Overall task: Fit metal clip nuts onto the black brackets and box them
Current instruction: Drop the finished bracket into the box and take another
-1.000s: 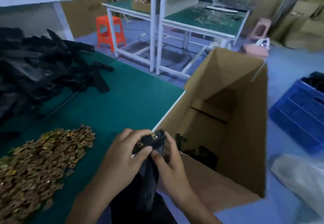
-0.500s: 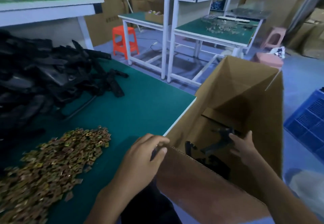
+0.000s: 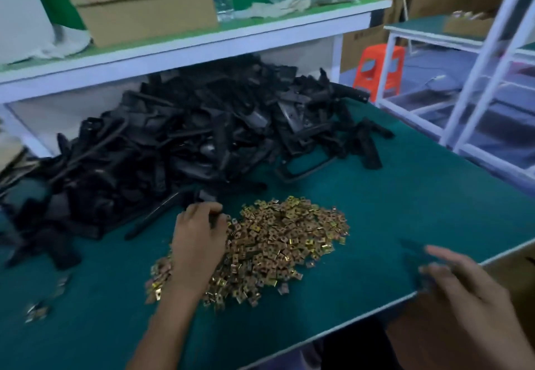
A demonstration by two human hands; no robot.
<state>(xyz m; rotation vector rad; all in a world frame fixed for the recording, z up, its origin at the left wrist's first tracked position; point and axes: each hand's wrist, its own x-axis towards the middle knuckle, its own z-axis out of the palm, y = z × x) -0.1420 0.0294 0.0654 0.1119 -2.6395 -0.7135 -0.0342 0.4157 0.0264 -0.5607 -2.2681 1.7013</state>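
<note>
A big heap of black brackets (image 3: 185, 138) fills the back left of the green table (image 3: 405, 196). In front of it lies a pile of gold-coloured metal clip nuts (image 3: 278, 242). My left hand (image 3: 199, 236) reaches across the left side of the nut pile, and its curled fingertips grip a black bracket (image 3: 162, 213) at the heap's front edge. My right hand (image 3: 466, 291) is blurred and hovers over the table's right edge with straight fingers, holding nothing. Only a brown corner of the cardboard box (image 3: 521, 277) shows at the far right.
A white shelf (image 3: 202, 42) overhangs the bracket heap, carrying a cardboard box, a water bottle and rags. A few stray clip nuts (image 3: 37, 311) lie at the front left. An orange stool (image 3: 379, 71) and white table frames stand beyond the table on the right.
My right hand let a bracket go into the box and came back out empty. My left hand moved from the box edge to the bracket heap. The view swung left, away from the box.
</note>
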